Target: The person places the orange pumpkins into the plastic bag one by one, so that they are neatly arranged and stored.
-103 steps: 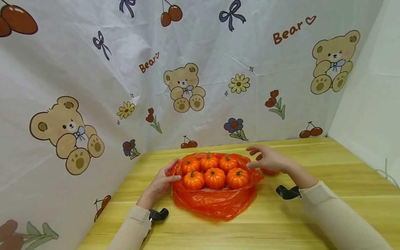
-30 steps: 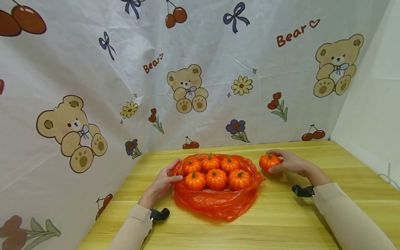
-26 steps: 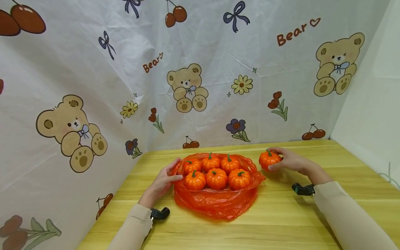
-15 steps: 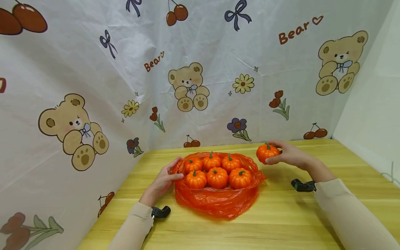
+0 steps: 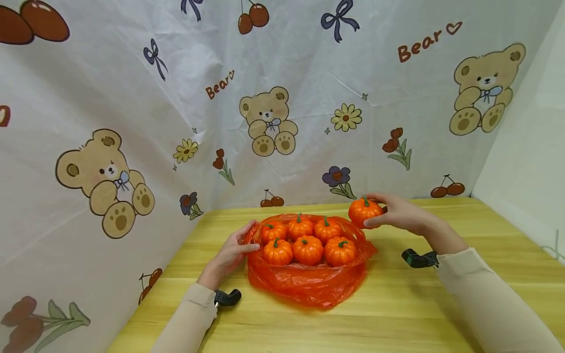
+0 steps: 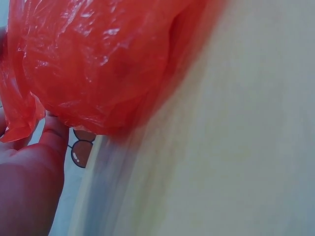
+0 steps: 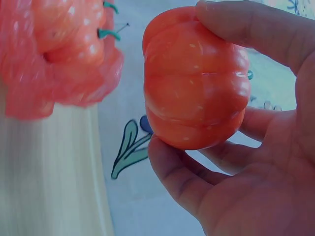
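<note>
My right hand (image 5: pixel 402 214) holds a small orange pumpkin (image 5: pixel 364 213) with a green stem, raised off the table just beyond the right back rim of the bag. In the right wrist view, thumb and fingers wrap the sides of this pumpkin (image 7: pixel 194 81). A thin red plastic bag (image 5: pixel 304 285) stands with its mouth spread wide and several similar pumpkins (image 5: pixel 308 250) packed in two rows inside. My left hand (image 5: pixel 228 254) pinches the left edge of the bag, thumb over the rim. The left wrist view shows the bag (image 6: pixel 103 64) bulging beside the thumb (image 6: pixel 29 182).
The wood-grain table (image 5: pixel 282 333) runs back to a white cloth (image 5: pixel 304 171) printed with bears, flowers and cherries. A white wall (image 5: pixel 521 147) borders the right side, with a thin cord (image 5: pixel 555 250) near it. Black wrist cameras (image 5: pixel 228 297) sit on both forearms.
My right hand has taken hold of the loose pumpkin right of the bag, lifted it and carried it left towards the bag. The left hand stays at the bag's left edge.
</note>
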The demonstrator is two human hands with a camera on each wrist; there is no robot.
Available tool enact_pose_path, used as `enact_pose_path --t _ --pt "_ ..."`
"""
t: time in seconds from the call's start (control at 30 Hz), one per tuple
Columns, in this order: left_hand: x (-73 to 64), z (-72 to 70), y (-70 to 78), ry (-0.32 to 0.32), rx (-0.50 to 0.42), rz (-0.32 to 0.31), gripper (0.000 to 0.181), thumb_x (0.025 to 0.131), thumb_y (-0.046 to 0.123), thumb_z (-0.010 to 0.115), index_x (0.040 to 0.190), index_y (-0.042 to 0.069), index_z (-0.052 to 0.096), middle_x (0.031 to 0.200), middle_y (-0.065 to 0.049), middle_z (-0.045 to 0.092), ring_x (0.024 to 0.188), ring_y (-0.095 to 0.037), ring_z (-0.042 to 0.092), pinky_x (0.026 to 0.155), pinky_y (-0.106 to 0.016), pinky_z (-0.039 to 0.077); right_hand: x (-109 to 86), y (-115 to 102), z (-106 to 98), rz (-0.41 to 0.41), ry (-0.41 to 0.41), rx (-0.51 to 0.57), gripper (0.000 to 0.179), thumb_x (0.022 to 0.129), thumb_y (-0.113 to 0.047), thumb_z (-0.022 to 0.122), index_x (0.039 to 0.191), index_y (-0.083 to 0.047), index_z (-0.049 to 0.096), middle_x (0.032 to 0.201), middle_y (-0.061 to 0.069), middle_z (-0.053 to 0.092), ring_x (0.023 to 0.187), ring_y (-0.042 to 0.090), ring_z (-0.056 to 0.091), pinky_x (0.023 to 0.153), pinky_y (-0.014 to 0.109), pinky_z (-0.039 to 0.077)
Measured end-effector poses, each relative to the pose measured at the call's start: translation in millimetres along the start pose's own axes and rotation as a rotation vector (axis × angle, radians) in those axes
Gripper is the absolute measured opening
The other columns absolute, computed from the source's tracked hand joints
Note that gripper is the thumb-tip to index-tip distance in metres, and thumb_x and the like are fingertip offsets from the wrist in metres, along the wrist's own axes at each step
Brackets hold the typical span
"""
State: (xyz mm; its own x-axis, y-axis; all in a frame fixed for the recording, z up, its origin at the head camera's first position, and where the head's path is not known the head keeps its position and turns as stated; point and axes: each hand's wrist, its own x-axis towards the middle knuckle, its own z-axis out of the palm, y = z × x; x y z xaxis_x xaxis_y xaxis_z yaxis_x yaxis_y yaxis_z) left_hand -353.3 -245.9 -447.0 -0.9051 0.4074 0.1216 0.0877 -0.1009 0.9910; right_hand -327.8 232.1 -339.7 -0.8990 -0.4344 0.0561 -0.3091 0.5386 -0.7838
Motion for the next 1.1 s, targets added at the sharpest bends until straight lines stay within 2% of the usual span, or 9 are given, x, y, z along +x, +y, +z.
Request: enact_pose_path --t 0.3,0.6,0.8,1.1 --pt "-3.6 1.6 1.9 -0.018 -0.002 0.024 0.086 0.094 -0.007 0.057 0.166 0.004 0.01 0.175 -0.014 0.004 0.161 -0.034 0.009 0.125 -0.038 0.024 10.9 -24.8 22.5 0.005 -0.069 -0.005 0.083 0.086 -0.026 0.082 0.153 -0.005 0.039 0.155 0.025 0.04 0.117 0.031 0.063 0.099 0.046 0.06" --pt "-1.7 0.7 2.7 -0.01 -0.002 0.011 0.085 0.095 -0.006 0.057 0.166 0.007 0.012 0.175 -0.01 0.008 0.161 -0.032 0.011 0.125 -0.036 0.027 23.3 -43.1 48.7 0.0 -0.112 -0.046 0.08 0.081 -0.027 0.086 0.147 -0.012 0.044 0.154 0.021 0.042 0.119 0.031 0.062 0.102 0.048 0.059" --pt "0.8 0.6 3.0 -0.007 -0.011 0.006 0.086 0.095 -0.008 0.056 0.166 0.007 0.011 0.175 -0.009 0.007 0.161 -0.031 0.01 0.125 -0.035 0.025 31.0 -49.3 63.9 -0.022 -0.119 -0.092 0.076 0.078 -0.03 0.088 0.141 -0.013 0.048 0.147 0.016 0.049 0.116 0.027 0.06 0.102 0.045 0.057" --pt "-1.3 3.5 5.8 -0.009 -0.009 0.008 0.087 0.093 -0.008 0.057 0.166 0.007 0.012 0.175 -0.01 0.007 0.161 -0.032 0.01 0.126 -0.036 0.024 35.6 -49.1 88.9 -0.082 -0.116 -0.157 0.072 0.072 -0.025 0.093 0.131 -0.015 0.053 0.13 0.009 0.058 0.11 0.023 0.061 0.098 0.041 0.058"
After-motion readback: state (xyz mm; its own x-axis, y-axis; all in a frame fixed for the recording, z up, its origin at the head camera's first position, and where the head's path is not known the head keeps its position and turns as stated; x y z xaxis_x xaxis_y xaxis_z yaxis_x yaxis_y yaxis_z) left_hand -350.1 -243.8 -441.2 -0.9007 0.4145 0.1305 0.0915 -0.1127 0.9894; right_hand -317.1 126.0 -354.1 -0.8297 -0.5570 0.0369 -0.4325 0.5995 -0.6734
